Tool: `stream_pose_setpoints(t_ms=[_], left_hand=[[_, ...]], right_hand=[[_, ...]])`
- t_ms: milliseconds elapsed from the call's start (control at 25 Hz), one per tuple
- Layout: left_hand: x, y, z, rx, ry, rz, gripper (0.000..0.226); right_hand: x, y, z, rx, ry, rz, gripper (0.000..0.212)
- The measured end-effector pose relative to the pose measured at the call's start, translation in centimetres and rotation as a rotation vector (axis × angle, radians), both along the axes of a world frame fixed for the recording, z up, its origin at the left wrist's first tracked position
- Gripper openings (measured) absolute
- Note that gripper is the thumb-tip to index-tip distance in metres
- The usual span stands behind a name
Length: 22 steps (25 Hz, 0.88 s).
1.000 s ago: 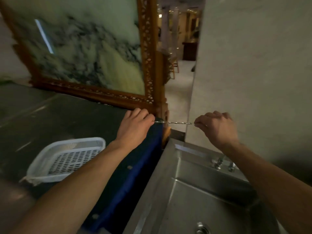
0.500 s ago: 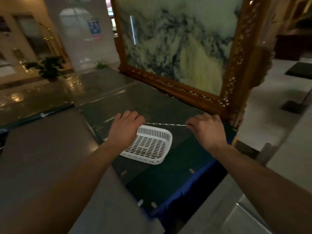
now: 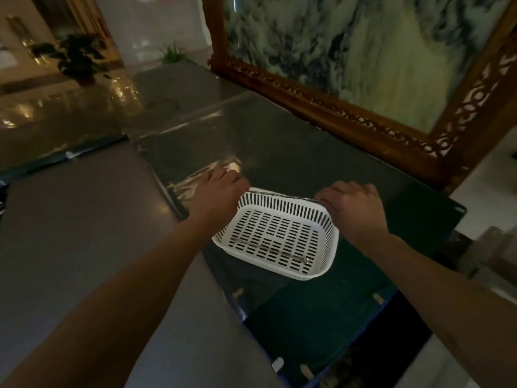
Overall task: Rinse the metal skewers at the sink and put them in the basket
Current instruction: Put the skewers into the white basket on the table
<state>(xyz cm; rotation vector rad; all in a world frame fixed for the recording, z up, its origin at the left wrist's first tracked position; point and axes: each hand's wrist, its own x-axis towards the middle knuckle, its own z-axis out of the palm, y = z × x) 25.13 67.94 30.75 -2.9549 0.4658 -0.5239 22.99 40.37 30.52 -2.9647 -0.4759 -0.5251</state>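
I hold one metal skewer (image 3: pixel 282 195) stretched between my two hands, just above the far rim of the white basket (image 3: pixel 330 247). My left hand (image 3: pixel 216 200) pinches one end at about 9 o'clock of the basket, and my right hand (image 3: pixel 354 212) pinches the other end at about 2 o'clock, fingers curled round the thin rod. Another skewer (image 3: pixel 268 249) already lies on the basket floor near its 6 o'clock side, so I judge part of the job is done; this one looks rinsed and only needs lowering in. How many remain I cannot tell, since the sink is out of sight.

The basket sits on the dark glossy worktop (image 3: pixel 279 147), with open surface at 12 o'clock before the carved wooden frame (image 3: pixel 349 119). The worktop's edge drops off near 5 o'clock, close to the basket.
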Motion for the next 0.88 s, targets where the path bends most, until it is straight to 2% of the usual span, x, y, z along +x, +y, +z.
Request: stream_pose_setpoints(t_ms=[240, 680, 800, 880], left_hand=[[6.0, 0.9, -6.3, -0.033, 0.045, -0.039, 0.022], [11.2, 1.1, -16.0, 0.172, 0.295, -0.091, 0.030], [11.5, 1.2, -17.9, 0.227, 0.377, -0.101, 0.040], [11.5, 1.1, -19.0, 0.272, 0.422, -0.113, 0.047]], right_hand=[[5.2, 1.5, -5.4, -0.059, 0.152, -0.035, 0.027], [8.6, 3.2, -14.7, -0.108, 0.424, -0.092, 0.032], [8.9, 3.0, -17.2, -0.061, 0.566, -0.131, 0.020], [9.0, 3.0, -18.3, -0.127, 0.588, -0.115, 0.018]])
